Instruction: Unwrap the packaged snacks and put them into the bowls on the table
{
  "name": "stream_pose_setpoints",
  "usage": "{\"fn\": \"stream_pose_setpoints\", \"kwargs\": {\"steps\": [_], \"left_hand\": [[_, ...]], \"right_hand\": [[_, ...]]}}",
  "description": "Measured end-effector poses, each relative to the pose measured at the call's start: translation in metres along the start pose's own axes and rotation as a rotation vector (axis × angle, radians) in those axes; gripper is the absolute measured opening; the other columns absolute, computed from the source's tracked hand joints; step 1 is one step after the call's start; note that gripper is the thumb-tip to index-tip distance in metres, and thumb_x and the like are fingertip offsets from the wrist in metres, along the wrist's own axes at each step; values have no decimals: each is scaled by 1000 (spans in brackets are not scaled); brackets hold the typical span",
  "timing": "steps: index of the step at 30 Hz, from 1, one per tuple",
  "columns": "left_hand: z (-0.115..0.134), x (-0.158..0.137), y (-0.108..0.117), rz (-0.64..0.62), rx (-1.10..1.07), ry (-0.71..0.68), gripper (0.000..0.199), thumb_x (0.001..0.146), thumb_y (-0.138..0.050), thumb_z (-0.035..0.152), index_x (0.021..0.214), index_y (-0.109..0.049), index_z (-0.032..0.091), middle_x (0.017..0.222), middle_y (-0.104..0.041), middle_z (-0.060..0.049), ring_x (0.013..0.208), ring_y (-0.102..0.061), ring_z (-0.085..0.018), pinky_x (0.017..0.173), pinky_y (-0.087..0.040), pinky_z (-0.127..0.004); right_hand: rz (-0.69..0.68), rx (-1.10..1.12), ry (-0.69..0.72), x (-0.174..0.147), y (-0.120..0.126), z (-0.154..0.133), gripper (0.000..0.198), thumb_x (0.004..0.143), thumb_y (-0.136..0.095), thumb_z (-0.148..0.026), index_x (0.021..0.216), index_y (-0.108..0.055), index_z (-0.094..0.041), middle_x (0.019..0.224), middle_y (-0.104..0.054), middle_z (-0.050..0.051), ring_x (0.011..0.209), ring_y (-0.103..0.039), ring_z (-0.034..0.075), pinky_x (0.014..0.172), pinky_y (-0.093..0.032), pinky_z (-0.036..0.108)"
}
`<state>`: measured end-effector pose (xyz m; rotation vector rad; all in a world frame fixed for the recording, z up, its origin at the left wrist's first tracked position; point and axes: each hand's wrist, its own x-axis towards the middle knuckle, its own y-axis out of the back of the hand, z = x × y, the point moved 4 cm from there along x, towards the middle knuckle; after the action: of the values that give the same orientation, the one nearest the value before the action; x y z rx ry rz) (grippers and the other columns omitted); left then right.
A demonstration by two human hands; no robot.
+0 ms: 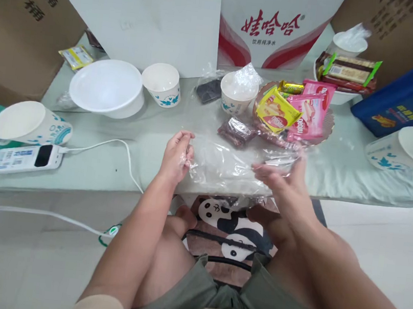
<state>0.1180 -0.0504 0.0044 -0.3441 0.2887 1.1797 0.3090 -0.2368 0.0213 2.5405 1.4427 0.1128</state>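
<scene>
A clear plastic bag (223, 163) spreads over the front of the green cloth between my hands. My left hand (178, 156) is closed, pinching the bag's left edge between thumb and fingers. At the bag's right side is my right hand (284, 182), slightly blurred, its fingers stretched out and thumb raised apart from them. Crinkled film shows by those fingers. Just beyond the bag lies a dark wrapped snack (236, 131). Behind it stands a paper cup (234, 103) with crumpled clear wrapping (247, 80) in it. A plate (327, 130) holds yellow and pink wafer packets (308, 116).
A white bowl (104, 107) and paper cups (163, 91) stand at left and back. A white power bank (25, 159) trails a cable (130, 159) over the front edge. White boxes (139, 19) close off the back; a blue box (404, 101) leans at right.
</scene>
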Motion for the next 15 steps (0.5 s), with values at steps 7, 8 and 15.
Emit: {"fn": "stream_pose_setpoints", "kwargs": {"steps": [7,8,15], "left_hand": [[4,-7,23,-36,263,33,14,89,-58,36,89,-58,21,42,-39,11,30,-26,-6,34,-15,-16],[3,-9,26,-49,295,65,14,89,-59,34,89,-59,21,41,-40,10,30,-26,-6,34,-15,-16],[-6,-23,22,0,238,174,10,86,-58,29,91,-59,21,47,-42,10,33,-26,-5,35,-15,-15]], "right_hand": [[133,250,-235,20,17,9,49,79,-78,-46,120,-55,-29,61,-54,-9,36,-34,7,34,-37,23],[145,253,-247,23,23,12,49,77,-81,-44,116,-55,-29,65,-56,-8,37,-32,6,33,-34,23],[456,-54,236,1,54,-3,57,81,-75,-34,132,-47,-35,126,-56,9,94,-66,21,82,-59,40]]}}
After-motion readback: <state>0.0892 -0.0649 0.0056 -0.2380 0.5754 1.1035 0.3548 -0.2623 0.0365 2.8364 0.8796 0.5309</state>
